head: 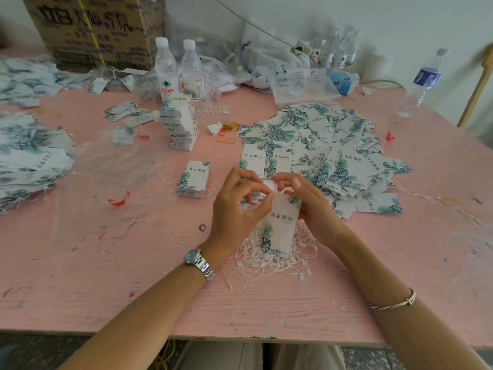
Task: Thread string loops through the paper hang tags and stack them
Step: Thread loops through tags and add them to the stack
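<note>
Working surface: pink table (80, 276) with visible wood grain, flecked with paint spots and white crumbs, near edge chipped. Behind it a plain pale wall (400, 17); below the near edge, speckled floor (26, 351). At centre, above a tangle of white string loops (266, 260): one hang tag (282, 225), upright, leaf print at its lower end. Gripped from behind by right hand (312, 201), fingers curled round its right edge. Pinched at the top edge by left hand (237, 206), thumb and forefinger closed together there; cannot tell whether a string sits between them. Wristwatch (198, 261) on left wrist, thin bracelet (394, 303) on right forearm. Just left of the hands, a small neat stack of tags (194, 180). To the right and beyond, a broad loose heap of tags (320, 140) with strings showing. Further back, a tall banded tag stack (181, 124), leaning; beside it loose rubber bands (226, 129). Behind that, two water bottles (166, 68), and a cardboard box (93, 30) in the far left corner. Against the wall, crumpled plastic bags (266, 57) and a blue tissue pack (342, 81). At far right, a third bottle (424, 81). Along the left edge, more tag heaps (32, 156), blurred; a clear plastic sheet (106, 166) with a red scrap (120, 200) on it.
</note>
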`<state>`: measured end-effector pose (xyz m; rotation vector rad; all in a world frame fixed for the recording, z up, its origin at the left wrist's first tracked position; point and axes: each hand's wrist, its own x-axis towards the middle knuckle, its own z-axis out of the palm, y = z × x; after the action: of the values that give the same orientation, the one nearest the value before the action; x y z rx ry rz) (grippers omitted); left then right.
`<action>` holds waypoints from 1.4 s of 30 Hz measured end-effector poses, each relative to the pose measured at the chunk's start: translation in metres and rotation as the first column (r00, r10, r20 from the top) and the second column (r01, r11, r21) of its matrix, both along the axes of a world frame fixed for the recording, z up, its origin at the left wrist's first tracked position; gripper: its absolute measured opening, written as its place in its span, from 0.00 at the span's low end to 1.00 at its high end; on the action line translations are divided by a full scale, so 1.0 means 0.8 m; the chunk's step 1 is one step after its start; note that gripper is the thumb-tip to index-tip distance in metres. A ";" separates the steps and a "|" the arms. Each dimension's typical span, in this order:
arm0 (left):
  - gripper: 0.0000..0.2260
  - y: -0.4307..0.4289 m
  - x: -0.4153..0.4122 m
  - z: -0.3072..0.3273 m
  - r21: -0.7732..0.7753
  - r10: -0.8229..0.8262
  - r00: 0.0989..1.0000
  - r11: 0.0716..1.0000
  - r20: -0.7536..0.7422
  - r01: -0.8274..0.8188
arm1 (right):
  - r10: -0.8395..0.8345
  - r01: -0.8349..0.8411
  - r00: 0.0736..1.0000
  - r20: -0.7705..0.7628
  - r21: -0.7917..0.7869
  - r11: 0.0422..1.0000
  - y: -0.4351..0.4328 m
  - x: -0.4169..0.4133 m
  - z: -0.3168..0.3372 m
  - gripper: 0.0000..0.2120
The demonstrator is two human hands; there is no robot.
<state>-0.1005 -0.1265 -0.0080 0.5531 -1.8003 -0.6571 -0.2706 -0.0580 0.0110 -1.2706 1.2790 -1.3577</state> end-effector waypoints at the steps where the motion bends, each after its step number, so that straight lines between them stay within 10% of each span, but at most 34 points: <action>1: 0.08 0.000 0.000 0.000 -0.003 -0.003 1.000 1.000 -0.002 0.003 | -0.001 0.000 1.000 -0.023 -0.012 1.000 0.001 0.000 0.000 0.14; 12: 0.09 -0.012 0.009 0.006 -0.260 0.211 0.975 0.947 0.065 -0.188 | -0.050 0.051 0.997 0.052 -0.011 0.999 0.000 0.000 -0.002 0.03; 16: 0.09 -0.049 0.039 0.018 -0.459 0.620 0.768 0.736 0.161 -0.498 | -0.055 0.054 0.996 0.072 0.010 0.998 0.000 -0.003 0.000 0.03; 22: 0.22 -0.078 0.079 0.009 -0.109 0.639 0.460 0.648 0.617 -0.754 | -0.036 0.036 0.996 0.080 0.010 0.999 -0.001 -0.003 -0.002 0.03; 36: 0.19 -0.084 0.085 0.011 0.084 0.631 0.493 0.563 0.599 -0.822 | 0.016 -0.018 0.999 0.047 0.043 0.999 0.003 0.001 0.000 0.06; 42: 0.14 -0.085 0.078 0.015 0.328 0.584 0.798 0.732 0.149 -0.597 | -0.024 0.020 0.998 0.057 0.062 0.998 0.002 0.001 0.000 0.06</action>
<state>-0.0382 -0.1943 0.0037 1.3362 -1.4057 -0.5225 -0.2697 -0.0564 0.0113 -1.1702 1.2884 -1.3510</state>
